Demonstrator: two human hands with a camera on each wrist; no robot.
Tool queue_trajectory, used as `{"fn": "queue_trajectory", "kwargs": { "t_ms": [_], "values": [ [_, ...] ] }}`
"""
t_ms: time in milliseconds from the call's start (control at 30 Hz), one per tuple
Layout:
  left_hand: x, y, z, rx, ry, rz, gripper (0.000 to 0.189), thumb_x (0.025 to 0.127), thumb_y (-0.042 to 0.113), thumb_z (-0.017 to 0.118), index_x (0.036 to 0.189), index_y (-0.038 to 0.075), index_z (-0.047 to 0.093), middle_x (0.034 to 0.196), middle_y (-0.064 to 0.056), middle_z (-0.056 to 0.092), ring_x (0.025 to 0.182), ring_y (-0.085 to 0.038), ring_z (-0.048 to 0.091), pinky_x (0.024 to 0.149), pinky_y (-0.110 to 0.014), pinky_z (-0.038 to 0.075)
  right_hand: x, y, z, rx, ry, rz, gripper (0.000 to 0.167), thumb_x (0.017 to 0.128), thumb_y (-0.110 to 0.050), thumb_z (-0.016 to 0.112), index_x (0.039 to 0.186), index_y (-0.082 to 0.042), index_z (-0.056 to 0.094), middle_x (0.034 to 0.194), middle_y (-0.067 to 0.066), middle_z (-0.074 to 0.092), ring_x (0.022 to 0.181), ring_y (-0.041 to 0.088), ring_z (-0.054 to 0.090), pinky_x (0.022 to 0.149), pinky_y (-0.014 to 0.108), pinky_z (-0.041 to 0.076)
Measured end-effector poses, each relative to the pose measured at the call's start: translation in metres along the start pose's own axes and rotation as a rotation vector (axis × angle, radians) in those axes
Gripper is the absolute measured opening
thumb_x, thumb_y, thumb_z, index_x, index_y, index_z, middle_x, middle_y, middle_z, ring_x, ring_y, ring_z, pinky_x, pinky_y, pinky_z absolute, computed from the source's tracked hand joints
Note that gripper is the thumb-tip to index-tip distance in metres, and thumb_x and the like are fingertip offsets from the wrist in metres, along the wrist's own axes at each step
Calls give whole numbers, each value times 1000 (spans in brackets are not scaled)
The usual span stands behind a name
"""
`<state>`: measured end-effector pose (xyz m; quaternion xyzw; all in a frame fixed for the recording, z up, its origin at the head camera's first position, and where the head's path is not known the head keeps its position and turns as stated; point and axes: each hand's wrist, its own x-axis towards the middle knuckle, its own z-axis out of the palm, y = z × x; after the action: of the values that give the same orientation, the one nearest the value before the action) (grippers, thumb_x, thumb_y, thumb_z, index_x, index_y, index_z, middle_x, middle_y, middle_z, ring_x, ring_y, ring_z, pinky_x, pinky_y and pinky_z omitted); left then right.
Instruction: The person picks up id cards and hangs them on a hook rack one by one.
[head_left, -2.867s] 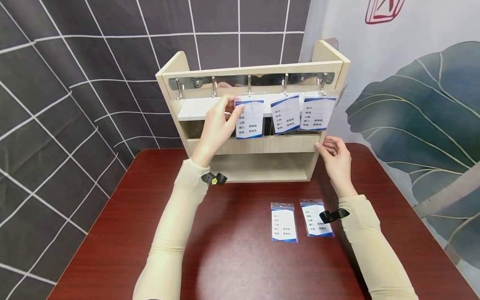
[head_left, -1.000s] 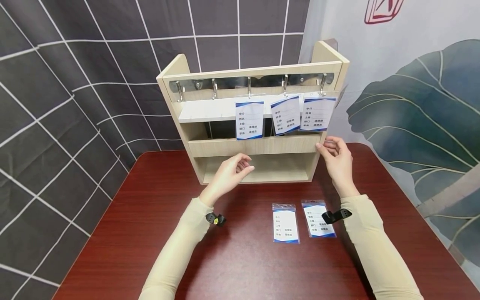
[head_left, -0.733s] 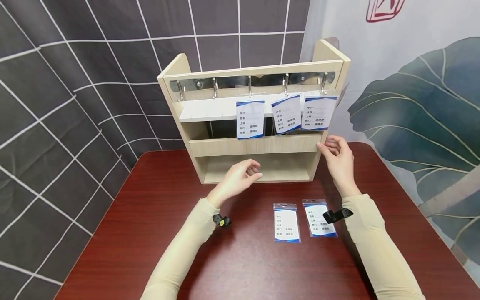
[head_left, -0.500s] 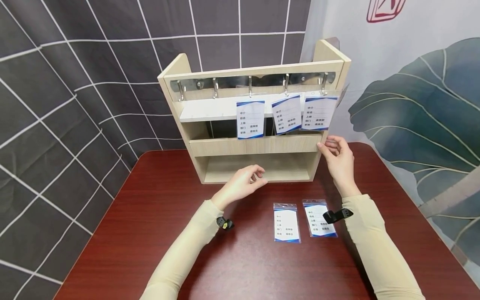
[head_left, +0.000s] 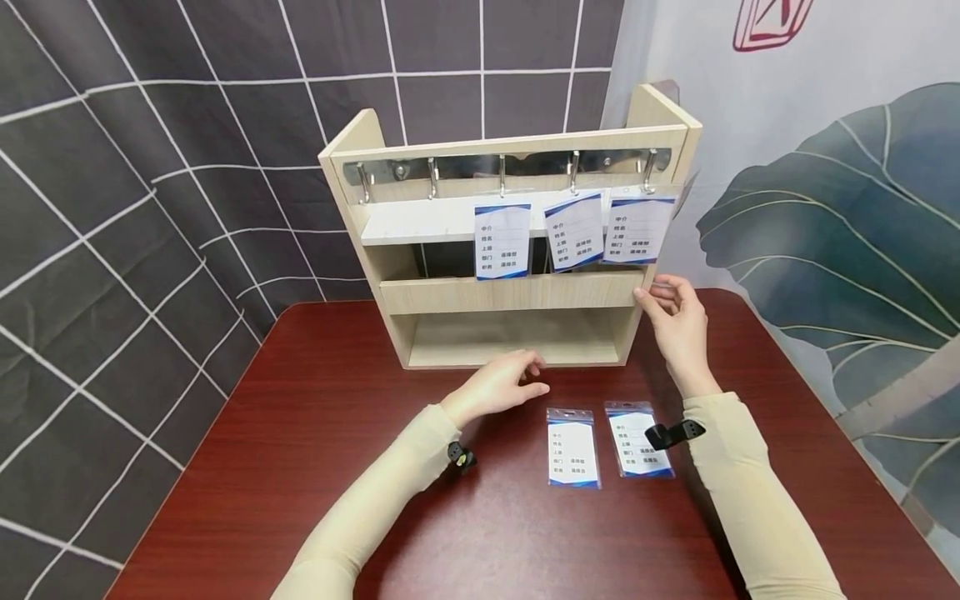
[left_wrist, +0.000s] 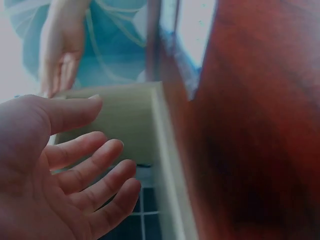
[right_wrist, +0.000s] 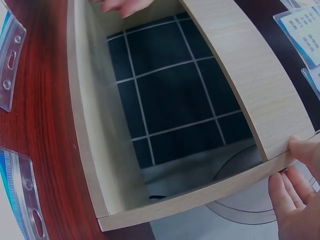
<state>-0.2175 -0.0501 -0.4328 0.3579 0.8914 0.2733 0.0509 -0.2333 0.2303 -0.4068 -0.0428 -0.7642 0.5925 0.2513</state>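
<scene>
My left hand (head_left: 497, 385) is in front of the wooden shelf (head_left: 517, 296), low over the table, just behind the left of two name badges in clear holders. Its fingers are loosely bent with nothing between them, as the left wrist view shows. That left badge (head_left: 573, 452) and the right badge (head_left: 632, 437) lie flat on the table. My right hand (head_left: 678, 329) grips the shelf's right side panel, thumb in front and fingers on the outer side in the right wrist view. Three more badges hang in a row: one in the middle (head_left: 502, 242), a tilted one (head_left: 575, 231) and one at the right (head_left: 637, 231).
A metal rail (head_left: 408, 169) with several hooks runs along the shelf's upper front; the two leftmost hooks carry no badge. The shelf stands at the back of the dark red table (head_left: 322, 433). Behind are a dark grid-patterned cloth (head_left: 247, 83) and a leaf-patterned backdrop (head_left: 840, 217).
My left hand has let go of the middle hanging badge, come down and moved right toward the badges on the table. The right hand stays at the shelf's side.
</scene>
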Motion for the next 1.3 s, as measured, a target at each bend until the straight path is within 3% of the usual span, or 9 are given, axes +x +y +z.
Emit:
{"fn": "queue_trajectory", "kwargs": {
  "t_ms": [400,800,1100,1300],
  "values": [
    [6,9,24,152,-120,-19,36,96,32,69,125,11,63,109,0,67,101,-14,62,90,-27,48,-1,4,-2,-10,6,-29,38,95,-21,72,127,-7,58,106,-7,61,95,3,59,83,13,47],
    [9,16,35,198,-216,-19,38,93,35,73,123,12,67,110,2,69,102,-10,62,89,-25,48,-1,5,-1,1,-9,-15,38,95,-19,71,128,-6,56,107,-5,60,95,4,59,83,13,46],
    [12,15,40,231,-256,-16,44,87,40,78,122,14,69,110,3,65,97,-8,59,83,-21,47,-14,-30,-2,15,-35,1,34,96,-9,68,126,2,55,109,5,61,92,4,58,82,13,46],
    [14,15,43,277,-297,-24,49,83,44,81,121,17,67,111,3,58,105,-12,54,81,-24,48,-14,-33,-3,7,-40,6,36,96,-11,68,127,2,55,110,4,61,92,3,57,82,13,45]
  ]
}}
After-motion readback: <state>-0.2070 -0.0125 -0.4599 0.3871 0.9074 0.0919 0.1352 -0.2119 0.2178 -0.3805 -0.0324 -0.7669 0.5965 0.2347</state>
